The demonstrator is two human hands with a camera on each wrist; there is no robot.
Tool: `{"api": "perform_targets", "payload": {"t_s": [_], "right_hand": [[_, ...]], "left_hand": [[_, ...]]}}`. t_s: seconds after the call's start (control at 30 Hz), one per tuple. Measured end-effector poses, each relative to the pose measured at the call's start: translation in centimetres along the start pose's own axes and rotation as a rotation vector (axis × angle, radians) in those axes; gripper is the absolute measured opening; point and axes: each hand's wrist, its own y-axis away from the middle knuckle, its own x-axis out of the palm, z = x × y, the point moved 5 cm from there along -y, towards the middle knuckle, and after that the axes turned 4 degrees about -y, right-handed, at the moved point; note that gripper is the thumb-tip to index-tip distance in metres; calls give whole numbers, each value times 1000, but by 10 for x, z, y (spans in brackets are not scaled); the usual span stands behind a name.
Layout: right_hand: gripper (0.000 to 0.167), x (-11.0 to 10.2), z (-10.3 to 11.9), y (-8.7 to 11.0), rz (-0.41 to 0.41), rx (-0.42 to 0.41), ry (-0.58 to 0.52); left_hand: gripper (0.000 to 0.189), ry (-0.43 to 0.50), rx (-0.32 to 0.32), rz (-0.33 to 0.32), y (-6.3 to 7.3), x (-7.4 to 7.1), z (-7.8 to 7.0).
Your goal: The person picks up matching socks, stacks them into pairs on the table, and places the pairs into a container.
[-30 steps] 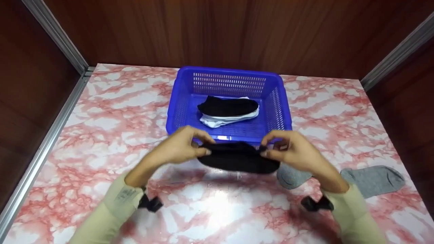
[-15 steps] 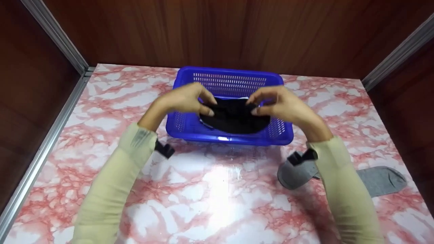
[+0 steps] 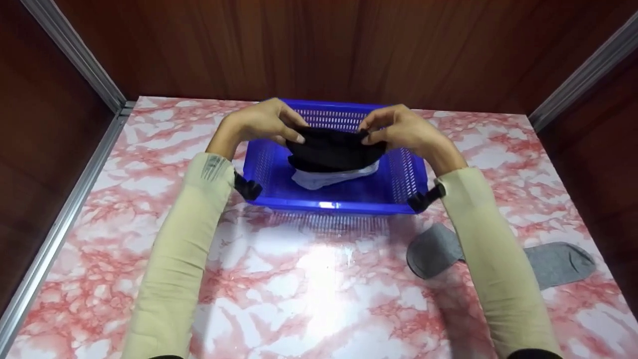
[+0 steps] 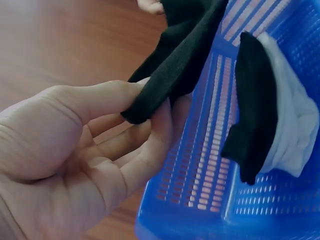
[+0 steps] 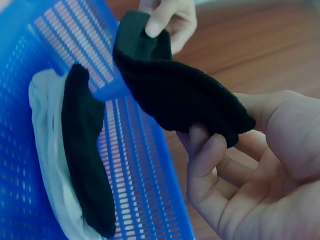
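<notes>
Both hands hold a black sock [image 3: 334,149] by its two ends, above the blue basket [image 3: 339,204]. My left hand [image 3: 264,120] pinches one end between thumb and fingers, also plain in the left wrist view. At the other end my right hand [image 3: 406,130] pinches the cloth the same way. Below the held sock, inside the basket, lies another black sock [image 5: 85,155] on top of white socks [image 5: 50,145]. The wrist views show a gap between the held sock and this pile.
Two grey socks, one left [image 3: 434,250] and one right [image 3: 563,263], lie on the marbled tabletop [image 3: 309,294] near the right forearm, which partly covers them. A brown wooden panel [image 3: 319,50] stands behind the basket, with metal-edged panels at both sides.
Both hands have carried the black sock forward, from in front of the basket to above it. The held sock now hangs over the pile. The grey socks have stayed put.
</notes>
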Motion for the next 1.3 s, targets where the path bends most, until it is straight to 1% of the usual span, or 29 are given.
{"api": "perform_targets", "payload": {"t_s": [0.1,0.2,0.3,0.47,0.53,0.67,0.77,0.9,0.93,1.03,1.17,1.3], "right_hand": [[17,-4,-6,-11,-1,46,-31],[18,-9,-14,-21,-18,90,-36],[20,-12,-22,-27,-33,130,-55],[28,-14,-34,-34,-38,184,-58],[32,-13,-39,-36,-39,202,-53],[37,-12,-47,-40,-55,233,-10],[36,-10,-52,-43,-63,244,49],[30,-7,-55,-44,-55,253,157],[28,-7,-55,-45,-51,254,182],[20,-5,-56,-46,-53,253,247],[14,-3,-57,-49,-73,220,343],[16,-1,-57,-52,-97,184,421]], "left_hand": [[49,31,-52,7,-6,-5,8],[52,60,-83,1,-13,-5,14],[50,82,-82,-32,-21,-3,19],[42,120,-52,-105,-34,4,24],[41,109,-46,-129,-39,6,25],[44,24,-57,-164,-44,8,27],[46,-5,-98,-144,-47,11,30],[47,-27,-176,-64,-48,18,33],[47,-45,-191,-44,-48,19,33],[44,-97,-211,-5,-50,23,32],[40,-121,-212,-8,-54,25,30],[37,-122,-213,-21,-59,27,30]]}}
